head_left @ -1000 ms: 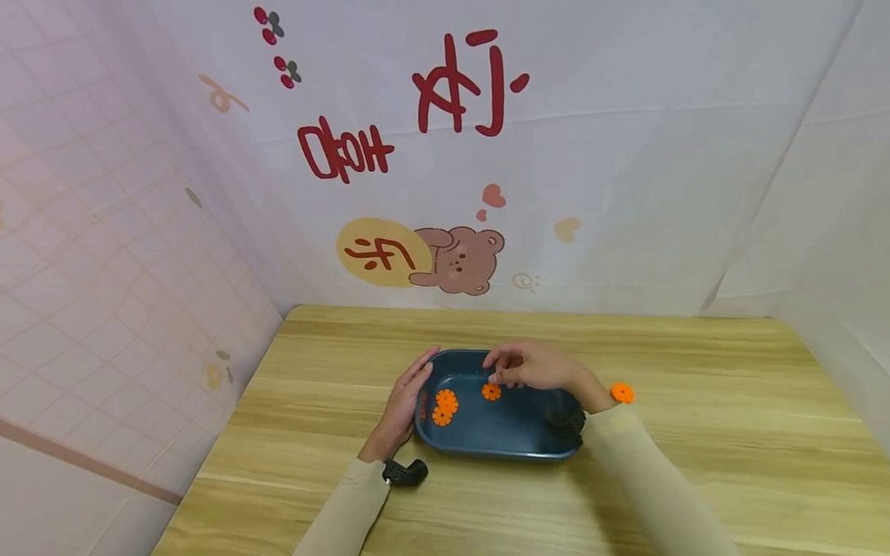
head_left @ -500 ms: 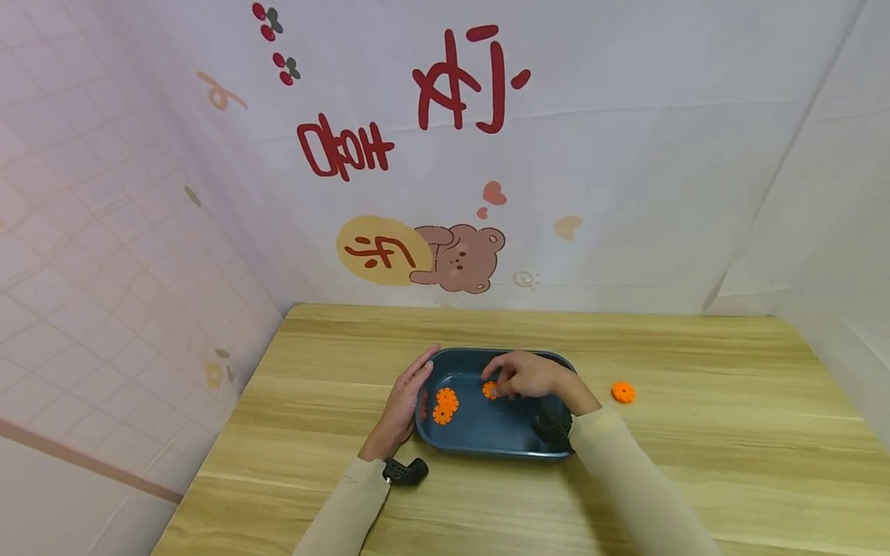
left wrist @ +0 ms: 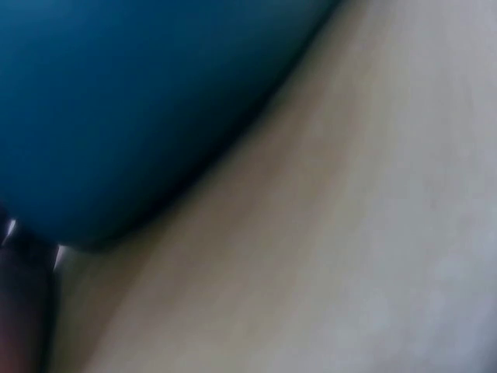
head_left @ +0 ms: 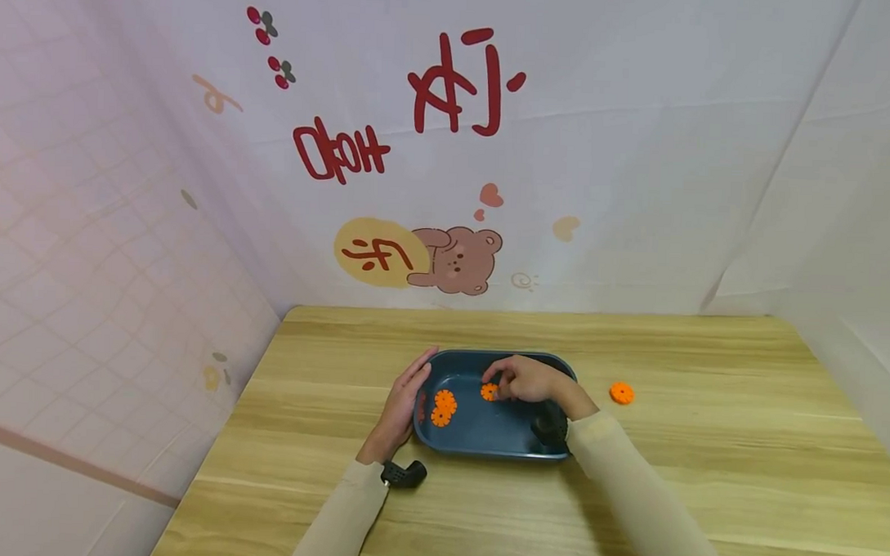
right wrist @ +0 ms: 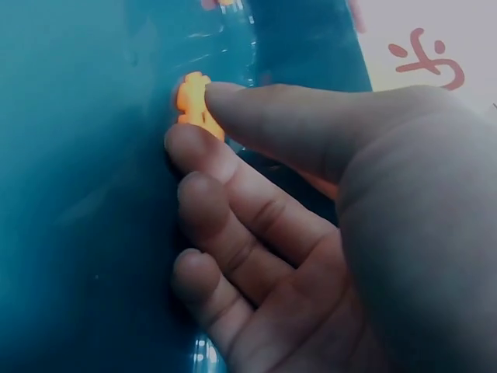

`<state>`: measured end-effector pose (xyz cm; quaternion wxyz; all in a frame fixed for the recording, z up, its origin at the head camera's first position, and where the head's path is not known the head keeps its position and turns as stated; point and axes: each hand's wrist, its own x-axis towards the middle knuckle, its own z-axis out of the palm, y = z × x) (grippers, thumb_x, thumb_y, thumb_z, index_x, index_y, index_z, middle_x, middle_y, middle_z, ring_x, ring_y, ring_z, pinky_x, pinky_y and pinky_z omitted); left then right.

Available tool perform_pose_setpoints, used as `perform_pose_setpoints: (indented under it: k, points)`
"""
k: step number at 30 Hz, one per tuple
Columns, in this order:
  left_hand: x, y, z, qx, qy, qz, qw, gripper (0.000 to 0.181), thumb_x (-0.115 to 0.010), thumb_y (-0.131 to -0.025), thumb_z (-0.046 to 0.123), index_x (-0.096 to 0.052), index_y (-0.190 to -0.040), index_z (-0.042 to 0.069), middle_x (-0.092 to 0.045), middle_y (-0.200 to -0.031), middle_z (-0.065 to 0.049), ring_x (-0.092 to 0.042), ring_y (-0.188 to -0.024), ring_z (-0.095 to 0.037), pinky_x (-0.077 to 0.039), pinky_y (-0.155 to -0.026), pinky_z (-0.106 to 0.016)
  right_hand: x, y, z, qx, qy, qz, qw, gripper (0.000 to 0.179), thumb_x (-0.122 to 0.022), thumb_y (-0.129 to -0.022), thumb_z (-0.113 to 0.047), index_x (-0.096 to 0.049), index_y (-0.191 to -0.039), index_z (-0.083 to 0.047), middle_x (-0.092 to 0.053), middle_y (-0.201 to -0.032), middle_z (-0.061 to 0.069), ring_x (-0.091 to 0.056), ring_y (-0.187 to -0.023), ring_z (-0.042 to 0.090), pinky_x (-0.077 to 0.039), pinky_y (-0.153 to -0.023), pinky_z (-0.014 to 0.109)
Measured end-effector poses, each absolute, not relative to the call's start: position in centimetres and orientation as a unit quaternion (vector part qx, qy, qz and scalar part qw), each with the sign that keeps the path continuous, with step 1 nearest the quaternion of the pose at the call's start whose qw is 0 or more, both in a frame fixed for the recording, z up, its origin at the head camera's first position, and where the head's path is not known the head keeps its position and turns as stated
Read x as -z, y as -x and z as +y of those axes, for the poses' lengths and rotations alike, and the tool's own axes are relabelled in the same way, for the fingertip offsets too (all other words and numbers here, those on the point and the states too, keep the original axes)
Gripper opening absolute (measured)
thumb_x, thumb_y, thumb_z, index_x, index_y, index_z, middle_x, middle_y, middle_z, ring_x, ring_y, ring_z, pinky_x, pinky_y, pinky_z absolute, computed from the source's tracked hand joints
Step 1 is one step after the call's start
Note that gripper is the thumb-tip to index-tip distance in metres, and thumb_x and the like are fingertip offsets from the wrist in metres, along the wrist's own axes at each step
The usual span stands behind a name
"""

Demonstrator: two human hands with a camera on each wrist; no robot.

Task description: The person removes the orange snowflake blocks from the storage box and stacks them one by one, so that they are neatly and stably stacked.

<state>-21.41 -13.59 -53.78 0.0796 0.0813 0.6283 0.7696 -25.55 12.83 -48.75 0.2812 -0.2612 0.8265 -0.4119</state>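
The right hand (head_left: 531,381) reaches in from the right, thumb and finger pinching an orange disc (head_left: 488,392) in the blue tray (head_left: 476,430); the left hand (head_left: 402,401) lies along its left end, fingers extended. More discs (head_left: 444,404) lie inside at left (the right wrist camera (head_left: 550,429) hides part of the floor), another disc (head_left: 622,393) on the table (head_left: 733,452) at right; red characters (head_left: 493,87) mark the far wall (head_left: 641,154).

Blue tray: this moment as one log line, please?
left fingers: touching blue tray | right fingers: pinching orange disc inside | clustered discs: tray's left end | other disc: on table
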Motion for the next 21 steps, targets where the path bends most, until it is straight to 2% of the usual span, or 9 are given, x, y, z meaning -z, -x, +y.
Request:
perform_pose_setpoints:
  k: [5, 11, 21]
  points:
    - [53.66, 21.33, -13.68, -0.772, -0.083, 0.624, 0.085, 0.057, -0.047, -0.105, 0.039, -0.038, -0.154, 0.010, -0.031, -0.161, 0.002, -0.028, -0.147, -0.019, -0.024, -0.119, -0.045, 48.51, 25.34, 12.60, 0.397, 0.261, 0.836, 0.275, 0.037, -0.060, -0.087, 0.008, -0.064, -0.123, 0.001, -0.067, -0.073, 0.013, -0.050, -0.061, 0.013, -0.044, -0.062, 0.027]
    - [53.68, 21.32, -13.70, -0.771, -0.083, 0.625, 0.085, 0.060, -0.048, -0.104, 0.040, -0.036, -0.154, 0.009, -0.030, -0.161, 0.001, -0.027, -0.147, -0.020, -0.025, -0.119, -0.046, 48.71, 25.40, 12.56, 0.387, 0.260, 0.844, 0.266, 0.038, -0.059, -0.084, 0.011, -0.066, -0.120, -0.001, -0.066, -0.071, 0.009, -0.050, -0.059, 0.012, -0.045, -0.061, 0.027]
    - [53.93, 21.36, -13.71, -0.768, -0.086, 0.629, 0.077, 0.059, -0.050, -0.103, 0.040, -0.039, -0.153, 0.008, -0.031, -0.161, 0.000, -0.024, -0.148, -0.019, -0.019, -0.121, -0.047, 48.92, 25.18, 12.08, 0.354, 0.241, 0.866, 0.257, 0.025, -0.072, -0.085, 0.002, -0.068, -0.106, -0.010, -0.061, -0.068, -0.001, -0.050, -0.057, 0.013, -0.044, -0.056, 0.027]
